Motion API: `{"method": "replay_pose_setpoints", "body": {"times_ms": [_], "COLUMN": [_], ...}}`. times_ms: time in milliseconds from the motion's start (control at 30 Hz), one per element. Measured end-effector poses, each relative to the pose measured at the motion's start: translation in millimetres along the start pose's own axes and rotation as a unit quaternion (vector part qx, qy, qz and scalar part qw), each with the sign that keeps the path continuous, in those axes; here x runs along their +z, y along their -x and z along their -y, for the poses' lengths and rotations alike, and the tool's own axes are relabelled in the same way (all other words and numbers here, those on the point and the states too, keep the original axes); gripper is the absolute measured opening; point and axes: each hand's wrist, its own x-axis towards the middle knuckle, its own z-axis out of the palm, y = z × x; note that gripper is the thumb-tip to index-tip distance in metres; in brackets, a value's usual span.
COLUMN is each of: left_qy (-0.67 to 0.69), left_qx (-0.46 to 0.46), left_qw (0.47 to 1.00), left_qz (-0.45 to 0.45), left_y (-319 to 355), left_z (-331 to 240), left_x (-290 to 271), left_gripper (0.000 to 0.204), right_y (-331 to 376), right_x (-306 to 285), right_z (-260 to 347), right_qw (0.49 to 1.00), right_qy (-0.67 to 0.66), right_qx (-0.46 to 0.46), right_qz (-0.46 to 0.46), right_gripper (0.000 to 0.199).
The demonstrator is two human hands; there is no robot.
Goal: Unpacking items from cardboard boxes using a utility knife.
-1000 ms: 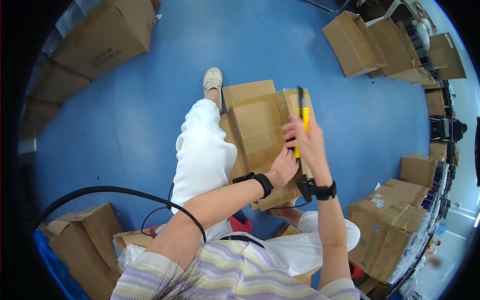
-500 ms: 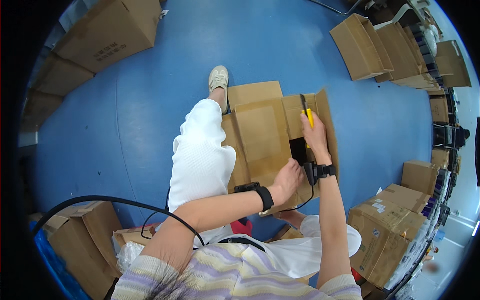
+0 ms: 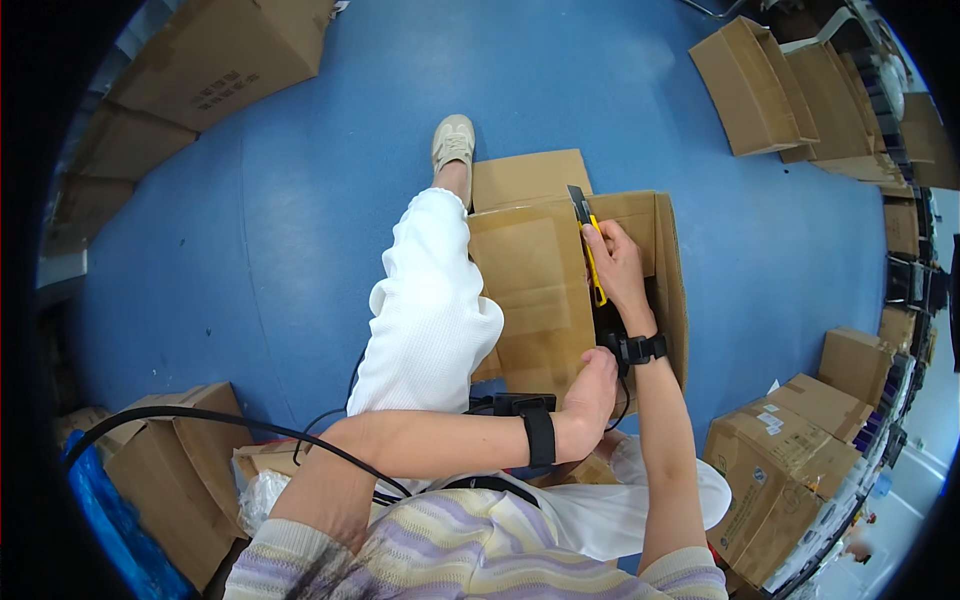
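Two hands work over one cardboard box in the middle of the frame. The right hand is closed around a yellow utility knife, whose blade tip points toward the upper edge of the frame and lies along the seam between the box's flaps, above the fingers. Half a second ago the knife and hand sat in much the same place along that seam; a second ago the hand was raised higher off the box and the left hand was up beside it near the knife. Now the left hand has dropped to the near, lower edge of the box and presses there, its fingers curled over the cardboard and hidden, so I cannot tell whether it grips the edge or only rests on it. A dark gap shows just below the right hand where the flaps part; what is inside the box cannot be seen. Left of the box lies a leg in white trousers with a pale shoe toward the top. Other boxes ring the blue floor: open empty cartons at upper right, closed ones at upper left, more at lower right.
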Motion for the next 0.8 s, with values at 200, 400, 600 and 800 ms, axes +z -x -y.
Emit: {"method": "replay_pose_setpoints", "body": {"times_ms": [200, 400, 600, 800], "left_qy": [0.025, 0.017, 0.335, 0.344], "left_qx": [0.022, 0.031, 0.146, 0.021], "left_qw": [0.999, 0.994, 0.931, 0.939], "left_qz": [0.017, -0.107, 0.002, 0.004], "left_y": [6, 33, 55, 10], "left_z": [5, 18, 77, 100], "left_x": [0, -3, 2, 21], "left_gripper": [0.033, 0.023, 0.067, 0.059], "right_y": [10, 52, 65, 108], "right_x": [-12, -19, -46, -85], "right_z": [-3, -50, -12, -35], "right_qw": [0.990, 0.996, 0.993, 0.984], "right_qy": [0.024, 0.032, -0.093, -0.131], "right_qx": [0.039, -0.019, 0.067, 0.117], "right_qz": [0.137, 0.083, 0.003, 0.002], "right_gripper": [0.026, 0.027, 0.023, 0.035]}}
